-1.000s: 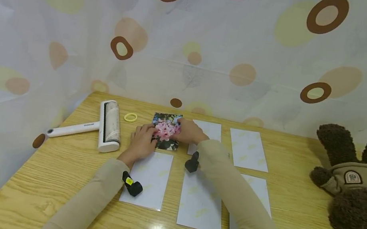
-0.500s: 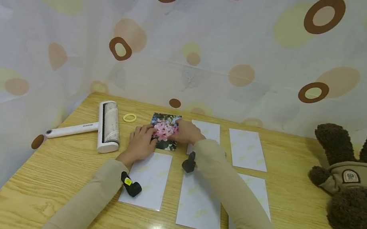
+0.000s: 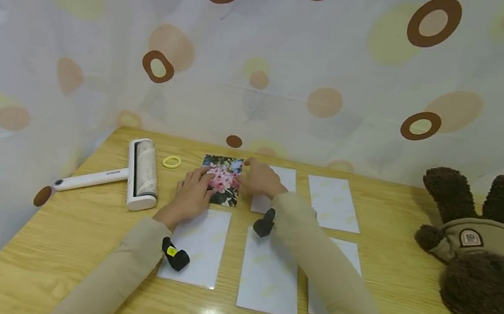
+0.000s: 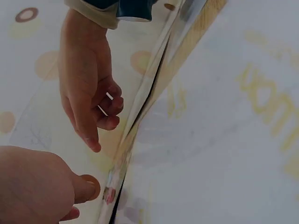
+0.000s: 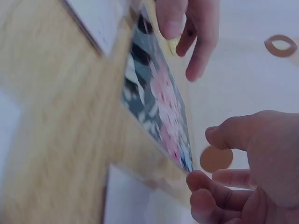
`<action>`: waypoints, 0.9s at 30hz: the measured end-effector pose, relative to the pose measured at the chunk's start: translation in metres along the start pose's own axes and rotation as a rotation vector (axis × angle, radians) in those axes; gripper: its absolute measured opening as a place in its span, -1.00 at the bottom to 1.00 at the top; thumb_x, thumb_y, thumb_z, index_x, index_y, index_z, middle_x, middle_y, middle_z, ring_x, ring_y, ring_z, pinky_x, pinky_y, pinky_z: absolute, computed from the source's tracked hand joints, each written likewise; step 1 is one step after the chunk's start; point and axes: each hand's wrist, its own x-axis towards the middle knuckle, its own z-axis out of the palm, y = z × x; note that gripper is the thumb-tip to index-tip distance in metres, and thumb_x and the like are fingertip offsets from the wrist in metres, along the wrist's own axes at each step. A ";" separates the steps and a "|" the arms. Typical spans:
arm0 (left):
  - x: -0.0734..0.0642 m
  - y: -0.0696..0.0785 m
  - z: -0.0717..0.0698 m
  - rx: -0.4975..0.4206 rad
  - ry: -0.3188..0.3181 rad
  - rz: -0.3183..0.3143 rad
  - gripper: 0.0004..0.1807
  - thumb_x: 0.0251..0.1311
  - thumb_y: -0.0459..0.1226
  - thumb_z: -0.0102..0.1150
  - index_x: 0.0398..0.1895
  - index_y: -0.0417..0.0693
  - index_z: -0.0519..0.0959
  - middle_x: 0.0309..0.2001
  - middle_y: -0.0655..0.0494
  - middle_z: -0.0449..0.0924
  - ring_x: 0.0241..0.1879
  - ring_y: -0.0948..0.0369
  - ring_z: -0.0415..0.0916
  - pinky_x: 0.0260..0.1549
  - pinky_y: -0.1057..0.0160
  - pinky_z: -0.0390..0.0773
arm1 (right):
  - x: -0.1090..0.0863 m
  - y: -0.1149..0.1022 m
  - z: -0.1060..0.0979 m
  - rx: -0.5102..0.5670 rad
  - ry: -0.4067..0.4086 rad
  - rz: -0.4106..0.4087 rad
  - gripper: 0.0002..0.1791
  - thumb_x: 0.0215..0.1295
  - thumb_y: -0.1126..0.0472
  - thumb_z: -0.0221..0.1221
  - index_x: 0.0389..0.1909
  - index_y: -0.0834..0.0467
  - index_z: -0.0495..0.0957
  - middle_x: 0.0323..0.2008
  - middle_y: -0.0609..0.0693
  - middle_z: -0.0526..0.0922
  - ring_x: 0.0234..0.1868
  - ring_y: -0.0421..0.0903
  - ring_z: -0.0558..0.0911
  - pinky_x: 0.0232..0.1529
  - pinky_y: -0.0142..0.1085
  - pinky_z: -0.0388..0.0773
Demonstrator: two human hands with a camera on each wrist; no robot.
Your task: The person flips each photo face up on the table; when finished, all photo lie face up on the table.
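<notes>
A glossy photo of pink blossoms [image 3: 224, 179] lies face up on the wooden table, nearest the wall. At its left edge, my left hand [image 3: 191, 192] rests with fingers spread and slightly bent, fingertips overlapping the photo. My right hand [image 3: 264, 179] hovers by the right edge, its fingers loosely bent and holding nothing. In the right wrist view, those right-hand fingertips [image 5: 198, 179] are right at a corner of the photo [image 5: 161, 102]. Under the right hand is part of a white card [image 3: 285, 176] with faint yellow print. Another white card [image 3: 199, 248] lies below the photo, partly under the left wrist.
More white cards lie in rows: one [image 3: 334, 203] at back right, one [image 3: 269, 279] in front, one [image 3: 351, 254] partly behind the right sleeve. A white lint roller [image 3: 144, 175] and yellow ring [image 3: 171, 162] are at left. A brown plush toy [image 3: 492, 247] lies at right.
My right hand has come off the photo's right edge and moved slightly right, uncovering that edge. The left hand stays at the photo's left side. The whole view has shifted slightly.
</notes>
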 end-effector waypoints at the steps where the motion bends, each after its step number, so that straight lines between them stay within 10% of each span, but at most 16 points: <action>1: 0.001 0.002 0.000 -0.003 -0.007 0.010 -0.54 0.42 -0.28 -0.09 0.32 -0.25 0.30 0.46 -0.18 0.03 0.40 -0.14 -0.01 0.21 -0.20 0.13 | -0.001 0.004 -0.003 0.007 0.008 0.002 -0.37 0.37 -0.06 0.06 0.36 0.15 0.26 0.13 0.19 0.57 0.12 0.14 0.56 0.05 0.01 0.52; 15: 0.017 0.050 0.007 -0.034 -0.133 0.142 -0.42 0.31 -0.21 0.09 0.34 -0.25 0.28 0.44 -0.17 0.11 0.44 -0.13 -0.01 0.31 -0.31 0.04 | -0.012 0.059 -0.025 0.172 0.022 -0.036 -0.44 0.34 0.08 0.12 0.27 0.26 0.30 -0.03 0.26 0.59 -0.11 0.06 0.60 -0.01 -0.11 0.50; 27: 0.035 0.067 0.037 0.043 -0.141 0.222 -0.52 0.26 -0.21 0.11 0.22 -0.21 0.43 0.38 -0.18 0.26 0.39 -0.11 0.15 0.33 -0.14 0.16 | -0.018 0.086 -0.035 0.034 -0.003 -0.097 -0.33 0.26 0.08 0.26 0.27 0.35 0.30 0.22 0.35 0.39 0.19 0.24 0.39 0.20 0.04 0.38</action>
